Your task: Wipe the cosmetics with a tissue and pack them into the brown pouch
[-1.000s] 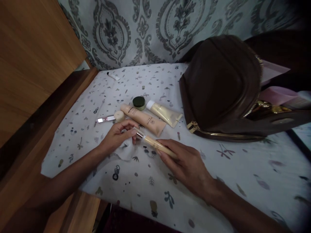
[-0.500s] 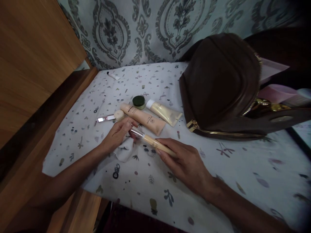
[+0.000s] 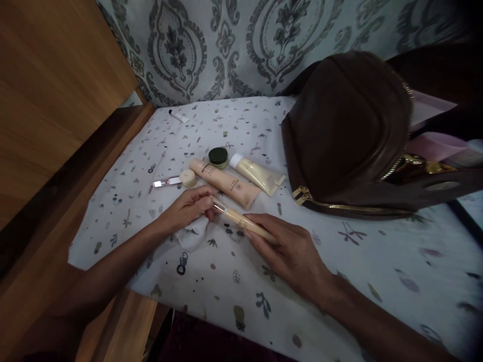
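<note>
Together, our two hands hold one slim yellow stick [image 3: 237, 218] at a slant over the table [image 3: 317, 317]. With our right hand [image 3: 292, 246] we have its near end closed between thumb and fingers. Our left hand [image 3: 192, 203] is nearly closed, pinching the clear cap [image 3: 219, 205] at the far end. Below that hand lies a white cloth [image 3: 191, 239]; we cannot tell whether it grips this too. Just beyond the stick we see a peach tube [image 3: 224, 182].
</note>
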The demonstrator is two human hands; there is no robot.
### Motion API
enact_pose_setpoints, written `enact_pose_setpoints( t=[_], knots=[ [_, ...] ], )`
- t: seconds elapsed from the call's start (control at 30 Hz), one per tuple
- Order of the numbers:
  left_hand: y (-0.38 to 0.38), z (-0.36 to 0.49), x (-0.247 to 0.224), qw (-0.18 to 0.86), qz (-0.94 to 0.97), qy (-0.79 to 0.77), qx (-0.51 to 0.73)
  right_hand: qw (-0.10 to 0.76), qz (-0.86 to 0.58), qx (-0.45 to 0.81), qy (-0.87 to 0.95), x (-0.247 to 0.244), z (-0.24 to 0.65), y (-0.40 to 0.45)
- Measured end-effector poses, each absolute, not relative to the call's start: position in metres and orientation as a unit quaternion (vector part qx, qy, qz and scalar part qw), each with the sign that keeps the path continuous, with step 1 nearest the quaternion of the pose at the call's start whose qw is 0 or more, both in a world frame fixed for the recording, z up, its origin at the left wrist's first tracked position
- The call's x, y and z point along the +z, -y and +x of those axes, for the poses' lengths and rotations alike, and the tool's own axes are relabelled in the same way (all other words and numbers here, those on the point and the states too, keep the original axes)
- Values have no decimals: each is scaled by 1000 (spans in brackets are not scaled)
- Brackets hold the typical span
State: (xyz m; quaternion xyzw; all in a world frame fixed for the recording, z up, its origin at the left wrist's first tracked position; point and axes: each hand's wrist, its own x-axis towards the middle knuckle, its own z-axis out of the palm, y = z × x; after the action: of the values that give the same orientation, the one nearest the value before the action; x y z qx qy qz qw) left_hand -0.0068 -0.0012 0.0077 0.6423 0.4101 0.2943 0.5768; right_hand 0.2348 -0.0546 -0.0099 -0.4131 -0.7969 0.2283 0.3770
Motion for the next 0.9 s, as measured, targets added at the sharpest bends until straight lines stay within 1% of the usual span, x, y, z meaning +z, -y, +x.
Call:
enact_pose_setpoints(
  t=[0.1,0.27,0.4,0.63,0.77,0.9],
  knots=[
    [1,-6,8,568,643,-427,286,377,-409,228,799,-9,235,55],
    [0,-13,7,609,619,-406,284,371,-413,237,797,-9,234,54],
    [1,-9,7,597,628,-412,283,380,-412,240,793,-9,234,55],
    [0,-12,6,610,627,-392,285,381,-410,254,789,-8,233,54],
    [1,-10,3,620,609,-392,301,382,-411,287,777,-8,233,54],
    [3,-8,3,630,601,-370,324,383,-400,348,757,-6,232,55]
  ],
)
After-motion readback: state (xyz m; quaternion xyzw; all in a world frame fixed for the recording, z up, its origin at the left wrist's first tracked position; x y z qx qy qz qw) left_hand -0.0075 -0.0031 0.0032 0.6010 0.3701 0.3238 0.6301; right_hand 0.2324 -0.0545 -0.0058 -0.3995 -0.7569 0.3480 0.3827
